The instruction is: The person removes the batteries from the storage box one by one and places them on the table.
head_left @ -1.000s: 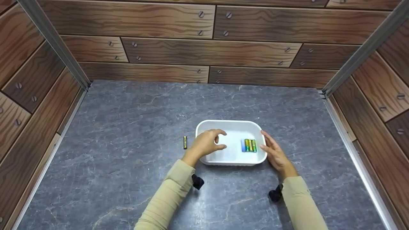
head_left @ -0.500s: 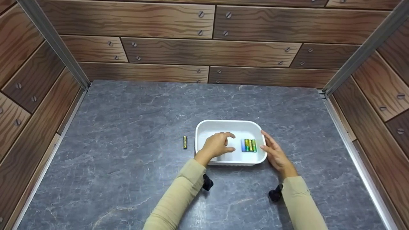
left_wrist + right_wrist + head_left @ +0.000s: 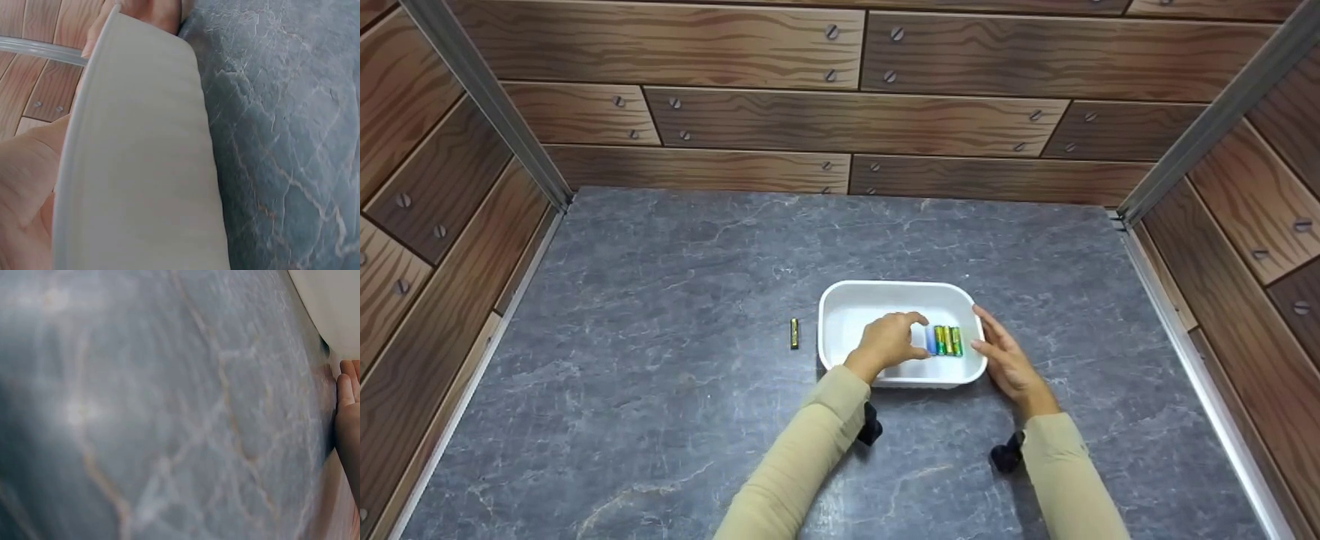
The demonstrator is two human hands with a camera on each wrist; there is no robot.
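Note:
A white plastic tub (image 3: 840, 294) stands on the grey marbled surface. My left hand (image 3: 886, 341) reaches over its near edge into it, thumb and forefinger spread in a C. Those fingertips are at the two ends of a pale blue strip (image 3: 931, 342) beside a row of several green-and-gold batteries (image 3: 948, 341). In the left wrist view, the tub's near wall (image 3: 140, 146) hides the left fingertips. My right hand (image 3: 1011, 364) holds the tub's right end, its thumb over the rim and its fingers along the outside; in the right wrist view, its fingers (image 3: 345, 385) show at the edge.
One more battery (image 3: 794, 334), dark and gold, lies on the surface left of the tub. Wood-patterned panels (image 3: 780, 120) form walls at the back and both sides, with metal rails (image 3: 1200, 360) along the edges.
My left hand has moved right across the inside of the tub, from its left part to the row of batteries. The right hand, the tub and the batteries stay where they were.

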